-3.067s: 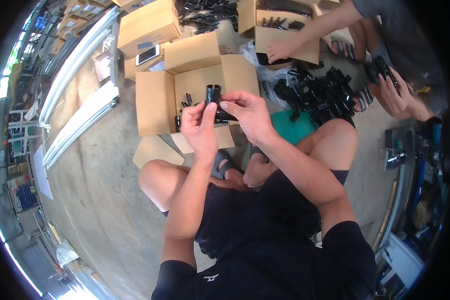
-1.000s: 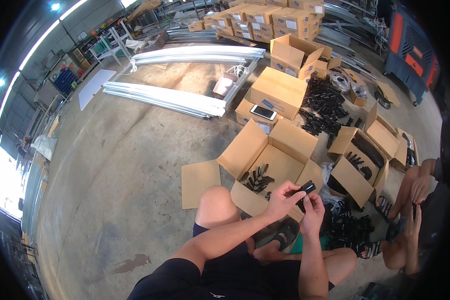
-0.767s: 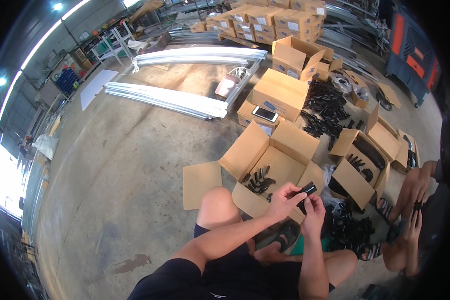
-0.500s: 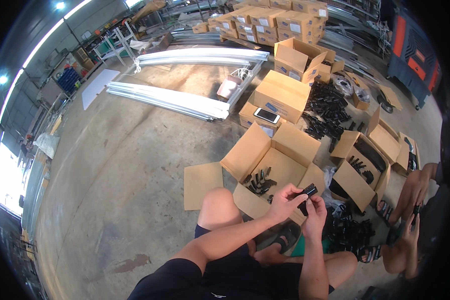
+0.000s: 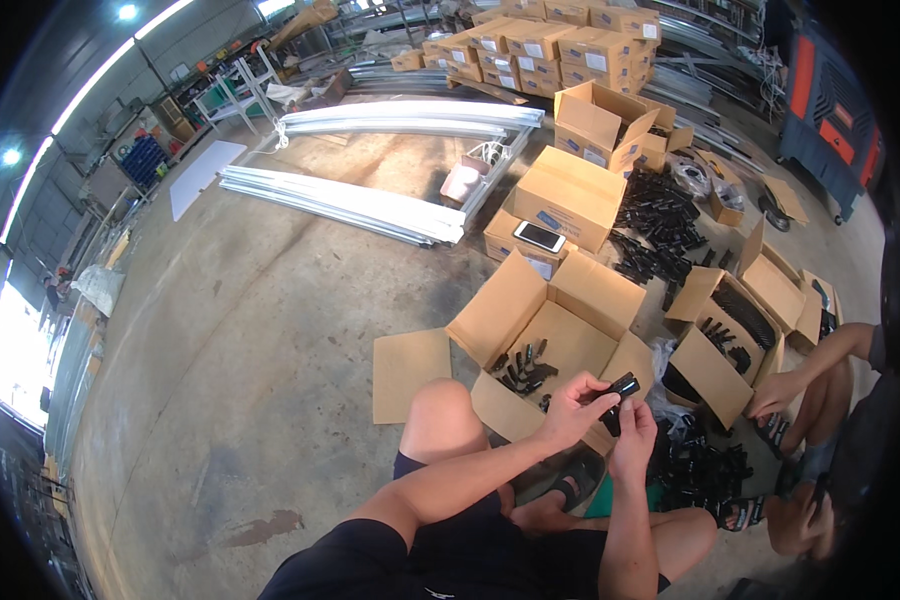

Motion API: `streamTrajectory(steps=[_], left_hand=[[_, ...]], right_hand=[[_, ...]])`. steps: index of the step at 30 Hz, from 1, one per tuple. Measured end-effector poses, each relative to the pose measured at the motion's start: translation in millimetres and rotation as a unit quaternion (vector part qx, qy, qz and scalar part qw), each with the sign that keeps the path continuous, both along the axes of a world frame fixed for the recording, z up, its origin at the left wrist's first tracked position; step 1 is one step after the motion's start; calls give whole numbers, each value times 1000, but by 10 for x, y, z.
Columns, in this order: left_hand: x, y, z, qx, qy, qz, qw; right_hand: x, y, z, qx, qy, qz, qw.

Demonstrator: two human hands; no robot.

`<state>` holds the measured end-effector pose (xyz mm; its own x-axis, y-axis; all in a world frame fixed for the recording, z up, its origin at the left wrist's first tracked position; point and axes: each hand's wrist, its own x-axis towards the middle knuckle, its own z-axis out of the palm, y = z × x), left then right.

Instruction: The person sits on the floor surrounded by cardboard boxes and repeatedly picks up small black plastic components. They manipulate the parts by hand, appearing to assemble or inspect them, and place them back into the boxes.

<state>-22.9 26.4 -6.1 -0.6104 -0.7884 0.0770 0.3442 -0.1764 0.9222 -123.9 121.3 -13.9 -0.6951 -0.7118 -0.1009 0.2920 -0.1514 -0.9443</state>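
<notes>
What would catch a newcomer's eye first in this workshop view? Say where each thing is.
Probably the shiny silver bars, stretched out low in the upper part of the view. Next, right of centre and low, the left hand and right hand hold a small black part close to an open cardboard box with black pieces inside. At the upper right, a dark machine with orange-red panels also stands out.

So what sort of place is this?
Probably an industrial workshop or warehouse: stacked cardboard cartons at the back, bundles of long silvery bars lying low over a bare floor, and a heap of black parts among open boxes.
</notes>
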Motion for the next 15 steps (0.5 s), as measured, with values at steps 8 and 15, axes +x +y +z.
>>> streamTrajectory(steps=[8,15], left_hand=[[17,-2,11,-13,-13,-8,1000],[16,-24,1,-11,-2,-7,1000]], right_hand=[[-25,24,-28,-13,-4,11,1000],[-65,27,-39,23,27,30,999]])
